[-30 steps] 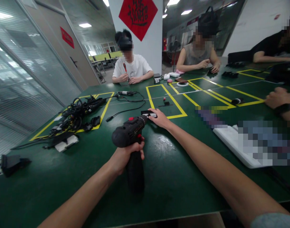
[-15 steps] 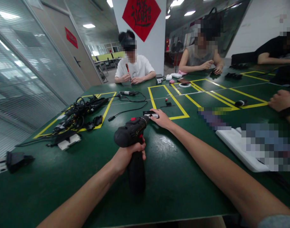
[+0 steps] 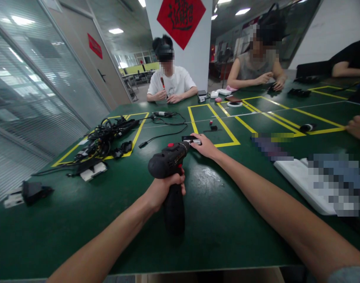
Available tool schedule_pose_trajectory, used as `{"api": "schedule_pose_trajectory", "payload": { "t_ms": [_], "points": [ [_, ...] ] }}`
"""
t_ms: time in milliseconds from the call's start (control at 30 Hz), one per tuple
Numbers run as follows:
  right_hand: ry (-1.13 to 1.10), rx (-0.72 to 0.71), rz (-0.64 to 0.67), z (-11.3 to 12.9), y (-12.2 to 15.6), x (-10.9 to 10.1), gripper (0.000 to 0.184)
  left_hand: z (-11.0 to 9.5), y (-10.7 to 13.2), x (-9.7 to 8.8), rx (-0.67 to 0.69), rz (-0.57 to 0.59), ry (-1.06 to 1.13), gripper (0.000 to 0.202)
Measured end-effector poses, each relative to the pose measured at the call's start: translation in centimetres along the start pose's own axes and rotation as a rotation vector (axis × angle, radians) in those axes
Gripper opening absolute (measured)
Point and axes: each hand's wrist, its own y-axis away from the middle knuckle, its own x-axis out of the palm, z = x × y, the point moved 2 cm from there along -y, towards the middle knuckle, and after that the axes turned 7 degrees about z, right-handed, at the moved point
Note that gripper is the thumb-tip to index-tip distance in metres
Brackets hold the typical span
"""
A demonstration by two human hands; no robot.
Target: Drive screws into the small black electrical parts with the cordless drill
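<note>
Grips a black, red-buttoned, pistol-shaped drill (image 3: 167,162) in left hand (image 3: 167,186); holds a small black-and-white piece (image 3: 187,138) (near the drill's tip) with right hand (image 3: 207,147).

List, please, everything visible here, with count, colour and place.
table: 1, green, centre
tape outlines: several, yellow, on table
drill: 1, black with red parts, centre
small piece: 1, black and silver, ahead of drill
cable bundle: 1, mostly black, left
bulky parts: at least 2, black and white, left
slab: 1, white, right, partly pixelated
co-workers: at least 3, white, grey and black tops, far side
small items: several, mixed colours, far side
diamond signs: 2, red, background
pillar: 1, white, background
door: 1, beige-grey, left background
left hand: 1, bare, around drill handle
right hand: 1, bare, holding small piece
</note>
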Motion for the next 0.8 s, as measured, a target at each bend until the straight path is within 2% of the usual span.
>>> {"api": "schedule_pose_trajectory", "payload": {
  "t_ms": [233,433,800],
  "points": [
    [0.017,0.008,0.007,0.21,0.08,-0.14,0.048,-0.09,0.13,0.08,0.000,-0.005,-0.006,0.021],
    [0.043,0.014,0.014,0.39,0.11,0.00,0.051,-0.13,0.08,0.03,0.007,-0.012,0.047,0.029],
    [0.022,0.011,0.034,0.32,-0.23,-0.02,0.050,-0.18,-0.02,0.36,0.001,-0.023,-0.031,0.021]
  ]
}}
